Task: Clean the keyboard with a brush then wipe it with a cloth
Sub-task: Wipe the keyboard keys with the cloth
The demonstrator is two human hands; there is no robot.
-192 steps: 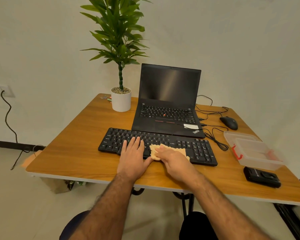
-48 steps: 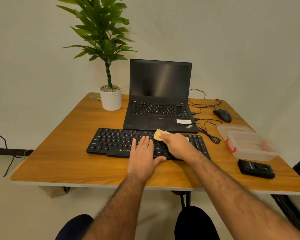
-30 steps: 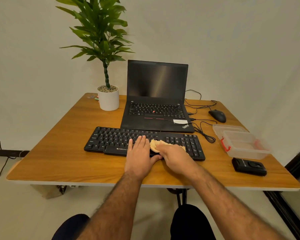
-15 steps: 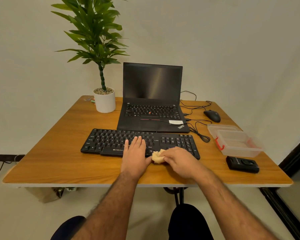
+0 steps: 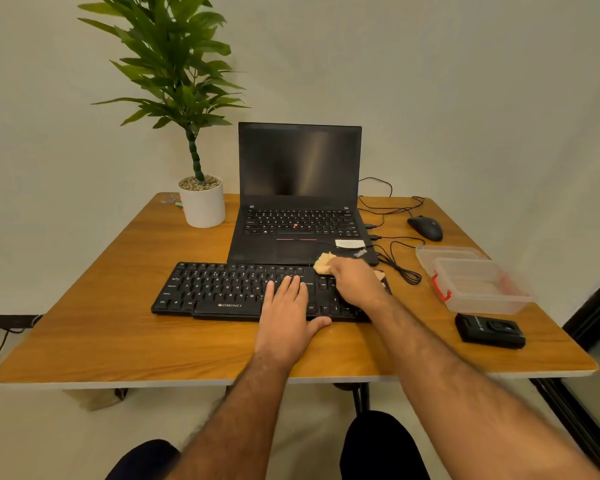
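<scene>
Cloth [image 5: 324, 263] mostly hidden under right hand [image 5: 356, 282]; only a tan bunch is seen at the keyboard's [image 5: 222, 289] far right edge, just by the laptop [image 5: 298, 216] front. Whether the fingers are curled round the cloth cannot be told. Left hand [image 5: 286, 315] is laid flat, fingers straight, on the keys mid-right, nothing gripped. Keyboard's right end is covered by the right hand. Brush not made out. Bare tabletop [image 5: 94, 306] is seen left of the keyboard; container [image 5: 478, 285] and black device [image 5: 490, 330] crowd the right edge.
</scene>
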